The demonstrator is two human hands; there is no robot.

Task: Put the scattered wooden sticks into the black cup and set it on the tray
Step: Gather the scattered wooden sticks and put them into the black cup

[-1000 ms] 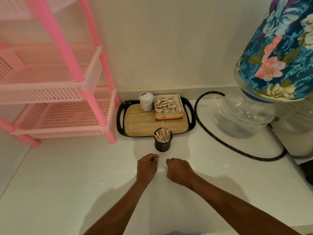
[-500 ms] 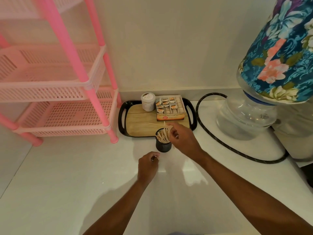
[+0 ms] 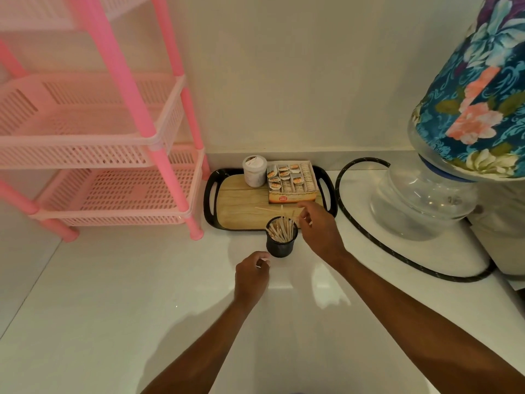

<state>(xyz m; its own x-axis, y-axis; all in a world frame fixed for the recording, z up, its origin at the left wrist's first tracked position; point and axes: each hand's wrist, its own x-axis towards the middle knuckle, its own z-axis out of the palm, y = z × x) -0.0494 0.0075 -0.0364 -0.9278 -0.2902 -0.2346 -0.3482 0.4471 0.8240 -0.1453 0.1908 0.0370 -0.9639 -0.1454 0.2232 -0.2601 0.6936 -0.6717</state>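
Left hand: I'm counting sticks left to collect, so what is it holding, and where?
The left hand pinches a thin wooden stick in its fingers; the exact spot is unclear.

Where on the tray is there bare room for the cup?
The tray is free on its left half, between the left handle and the white jar, down to the front rim. The back right is crowded by the box. A loose stick lies mid-tray behind the cup.

No text is legible; a red label on the front of the sachet box (image 3: 292, 183), beyond the right hand (image 3: 321, 231), is too small to read.
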